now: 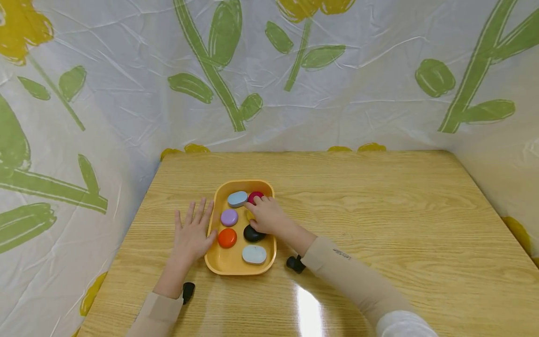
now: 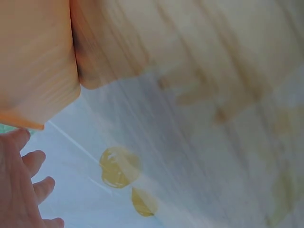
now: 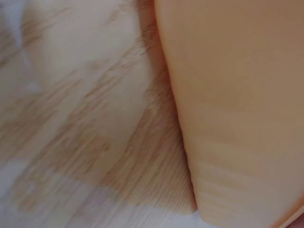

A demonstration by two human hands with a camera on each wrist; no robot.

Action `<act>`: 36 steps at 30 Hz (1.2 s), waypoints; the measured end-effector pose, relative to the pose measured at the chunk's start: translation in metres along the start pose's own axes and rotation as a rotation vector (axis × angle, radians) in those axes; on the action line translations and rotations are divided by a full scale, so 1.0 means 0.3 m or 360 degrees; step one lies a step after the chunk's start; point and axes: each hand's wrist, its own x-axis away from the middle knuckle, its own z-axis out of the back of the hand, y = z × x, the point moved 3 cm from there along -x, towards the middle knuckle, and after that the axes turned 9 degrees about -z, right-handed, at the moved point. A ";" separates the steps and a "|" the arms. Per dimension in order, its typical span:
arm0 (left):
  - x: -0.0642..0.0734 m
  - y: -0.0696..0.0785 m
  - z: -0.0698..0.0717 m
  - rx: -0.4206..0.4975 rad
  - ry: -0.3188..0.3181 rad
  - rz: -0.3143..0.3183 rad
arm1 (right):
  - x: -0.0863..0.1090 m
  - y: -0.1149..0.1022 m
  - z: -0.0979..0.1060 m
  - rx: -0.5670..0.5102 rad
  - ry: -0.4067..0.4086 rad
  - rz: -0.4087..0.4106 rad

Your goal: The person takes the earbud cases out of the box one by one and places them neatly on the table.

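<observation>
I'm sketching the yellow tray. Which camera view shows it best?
The head view: it shows the tray from above, its rim and inside, though the right hand covers part. The left wrist view shows only part of its outer wall and edge, at left; the right wrist view, likewise, at right.

Left of the frame's centre, an orange-yellow rounded rectangular tray stands on a wood-grain table. Down its left side, top to bottom, lie a pale-blue oval piece, round purple piece and round orange-red piece; down its right, partly beneath the right hand, a round crimson piece, yellow piece and rounded black piece, then a whitish oval piece.
</observation>
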 end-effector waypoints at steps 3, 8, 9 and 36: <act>0.000 -0.001 0.000 0.0006 0.0000 0.0002 | -0.005 -0.007 0.003 0.0026 -0.0059 -0.0056; 0.000 0.000 0.001 0.0021 -0.0008 0.0010 | -0.020 -0.022 0.014 0.0056 -0.0169 -0.0130; 0.000 -0.001 0.001 0.0024 -0.0010 0.0012 | -0.024 -0.024 0.015 0.0053 -0.0189 -0.0145; 0.000 0.002 -0.006 0.0019 -0.0001 0.0024 | 0.002 -0.095 -0.031 -0.0007 0.0353 -0.0294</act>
